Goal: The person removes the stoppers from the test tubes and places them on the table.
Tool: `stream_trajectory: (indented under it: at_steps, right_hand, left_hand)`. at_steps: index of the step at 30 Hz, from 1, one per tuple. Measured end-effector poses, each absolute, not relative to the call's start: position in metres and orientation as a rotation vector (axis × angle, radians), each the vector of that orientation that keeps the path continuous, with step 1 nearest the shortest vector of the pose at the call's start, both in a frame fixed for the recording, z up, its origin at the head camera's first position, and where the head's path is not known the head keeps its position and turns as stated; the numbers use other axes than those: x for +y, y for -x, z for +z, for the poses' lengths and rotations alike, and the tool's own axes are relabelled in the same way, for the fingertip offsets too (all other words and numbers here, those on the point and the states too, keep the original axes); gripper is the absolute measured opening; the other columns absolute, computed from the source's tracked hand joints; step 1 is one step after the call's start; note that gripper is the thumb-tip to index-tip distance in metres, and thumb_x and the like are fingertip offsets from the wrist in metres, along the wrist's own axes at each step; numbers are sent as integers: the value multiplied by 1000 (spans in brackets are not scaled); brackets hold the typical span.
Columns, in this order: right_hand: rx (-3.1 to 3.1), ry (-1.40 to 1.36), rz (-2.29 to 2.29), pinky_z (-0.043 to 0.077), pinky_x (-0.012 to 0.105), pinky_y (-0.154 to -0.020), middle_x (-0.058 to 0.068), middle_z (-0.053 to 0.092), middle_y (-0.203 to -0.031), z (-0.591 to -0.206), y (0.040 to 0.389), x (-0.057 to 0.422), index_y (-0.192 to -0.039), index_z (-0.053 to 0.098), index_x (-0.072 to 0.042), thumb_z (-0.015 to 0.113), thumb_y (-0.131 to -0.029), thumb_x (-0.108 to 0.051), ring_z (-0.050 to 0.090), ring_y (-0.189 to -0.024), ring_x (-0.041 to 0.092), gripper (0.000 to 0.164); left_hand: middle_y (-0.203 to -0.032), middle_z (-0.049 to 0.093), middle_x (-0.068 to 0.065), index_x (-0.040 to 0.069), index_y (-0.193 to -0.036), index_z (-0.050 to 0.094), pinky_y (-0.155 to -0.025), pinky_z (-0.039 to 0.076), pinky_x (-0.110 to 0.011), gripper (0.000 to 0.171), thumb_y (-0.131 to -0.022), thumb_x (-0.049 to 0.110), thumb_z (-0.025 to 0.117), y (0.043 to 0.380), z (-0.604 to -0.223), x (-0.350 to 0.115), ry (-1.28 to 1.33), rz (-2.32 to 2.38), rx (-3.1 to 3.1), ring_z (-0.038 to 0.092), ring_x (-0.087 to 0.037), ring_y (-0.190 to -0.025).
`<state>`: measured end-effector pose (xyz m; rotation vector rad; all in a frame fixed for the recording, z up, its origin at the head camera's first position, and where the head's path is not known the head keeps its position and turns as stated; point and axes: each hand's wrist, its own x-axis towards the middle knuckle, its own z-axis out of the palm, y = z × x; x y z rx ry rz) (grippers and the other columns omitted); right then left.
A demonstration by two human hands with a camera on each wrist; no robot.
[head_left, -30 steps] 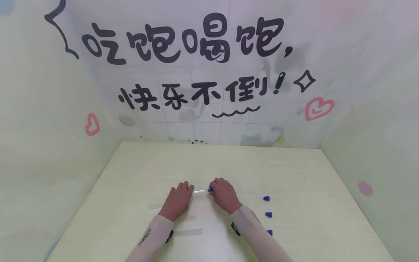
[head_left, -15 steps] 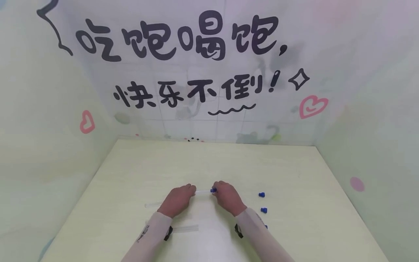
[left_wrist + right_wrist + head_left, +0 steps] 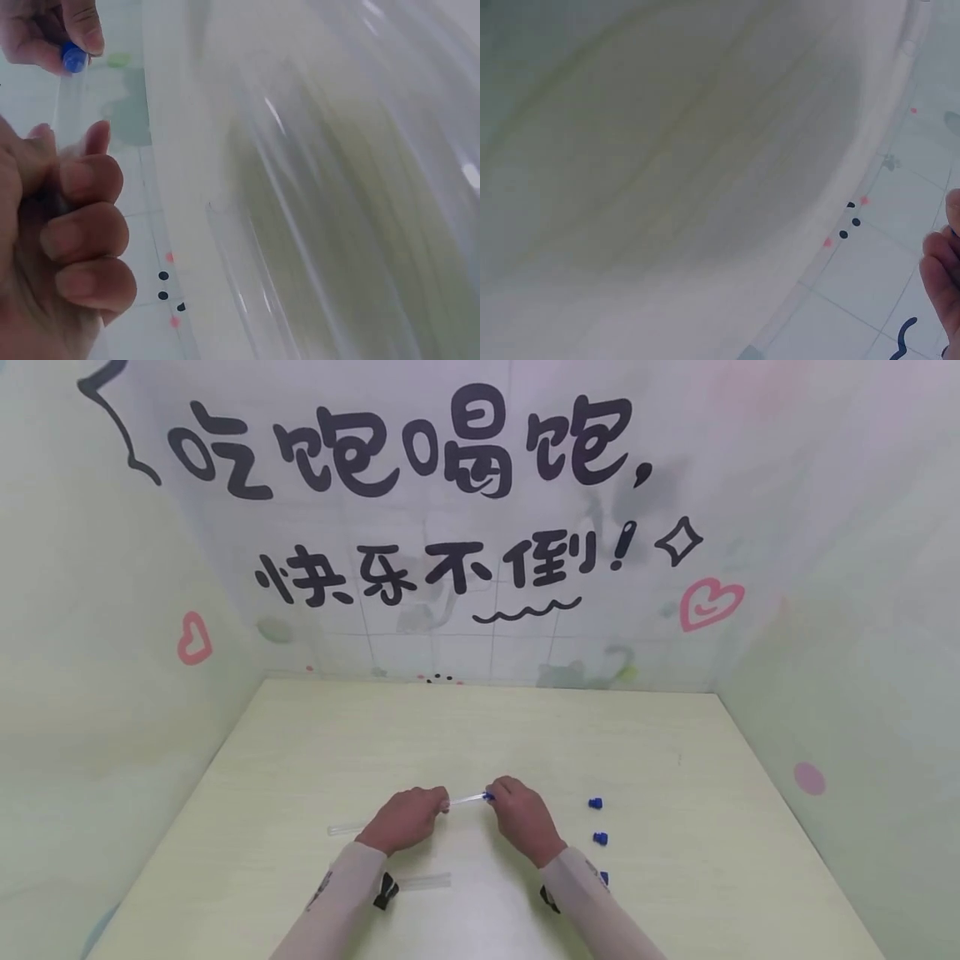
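Note:
Near the middle of the table, my left hand (image 3: 405, 820) grips a clear test tube (image 3: 468, 799), its fingers curled round it in the left wrist view. The tube points right, its right end slightly higher. My right hand (image 3: 521, 818) pinches a blue cap (image 3: 489, 796) at that end; the left wrist view shows the cap (image 3: 73, 58) between thumb and fingers, in line with the tube. In the right wrist view only some fingers (image 3: 939, 277) show, at the right edge. More clear tubes lie by the left forearm, one tube (image 3: 347, 829) behind it and another tube (image 3: 424, 882) in front.
Right of my right hand, loose blue caps stand in a column: a far cap (image 3: 595, 803), a middle cap (image 3: 601, 838) and a near cap (image 3: 604, 878) partly behind the sleeve. Printed cloth walls (image 3: 480, 652) enclose the pale table (image 3: 480, 727) at back and sides.
The head view has shifted slightly, so table and wall sit a little further left. Both hands stay on the tube and cap; the tube's right end now tilts up a little more.

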<state>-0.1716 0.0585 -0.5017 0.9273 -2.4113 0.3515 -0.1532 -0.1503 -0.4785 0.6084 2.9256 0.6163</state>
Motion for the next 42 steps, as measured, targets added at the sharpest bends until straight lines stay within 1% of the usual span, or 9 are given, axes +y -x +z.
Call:
stream_trajectory:
  at_steps: [5,8,12,16,20,27,31,34,42]
  right_hand:
    - [-2426,-914,451,53,19,-66,3,66,-83,-498,173,58,-87,66,-5,77,-75,-2,65,-73,11,16]
    - [-2456,-909,518,53,20,-64,4,66,-82,-497,173,58,-86,67,-4,77,-74,0,66,-72,12,17]
    - [-2495,-909,525,53,20,-63,4,68,-82,-499,172,60,-86,68,-6,78,-73,-2,67,-71,12,17]
    - [-2516,-908,548,54,21,-64,4,69,-84,-499,171,62,-89,68,-7,78,-75,-4,68,-72,12,18]
    - [-2546,-898,603,54,22,-65,4,69,-84,-496,171,63,-92,67,-7,76,-78,-4,67,-72,12,17]
    - [-2583,-883,574,52,22,-61,3,68,-83,-491,172,64,-95,67,-9,74,-80,-6,64,-67,11,17]
    - [-2558,-852,555,53,22,-63,3,69,-86,-488,173,64,-96,68,-8,74,-80,-7,64,-70,11,17]
    - [-2536,-839,548,54,22,-65,4,70,-88,-487,174,64,-95,68,-8,75,-79,-7,65,-73,11,17]
    - [-2469,-860,521,54,22,-64,4,70,-87,-489,178,67,-94,68,-7,76,-78,-7,66,-73,11,18]
  left_hand:
    - [-66,47,5,10,-84,58,-61,41,-29,13,-95,14,54,157,-479,-152,-677,680,2961,43,-11,-61]
    - [-69,52,6,10,-85,61,-63,44,-29,10,-93,13,57,157,-479,-153,-693,693,2982,47,-10,-64]
    - [-79,60,2,7,-91,68,-71,51,-31,8,-88,14,65,157,-479,-152,-740,610,3084,57,-12,-74]
    - [-82,62,0,7,-93,71,-69,52,-29,14,-80,13,73,158,-479,-151,-808,538,3237,60,-16,-77]
    - [-84,64,0,8,-92,71,-68,52,-31,18,-76,13,77,157,-479,-149,-794,573,3323,61,-16,-78]
    - [-86,62,0,8,-92,70,-67,51,-31,19,-75,11,78,154,-484,-144,-772,677,3390,59,-16,-77]
    - [-84,60,1,8,-92,70,-64,50,-29,17,-78,11,77,153,-485,-143,-776,682,3395,56,-14,-72]
    - [-84,60,1,8,-94,70,-65,49,-28,16,-80,12,75,154,-485,-143,-773,659,3387,55,-13,-72]
    - [-87,63,-1,8,-98,70,-69,52,-30,18,-81,13,74,158,-487,-143,-764,583,3407,60,-15,-76]
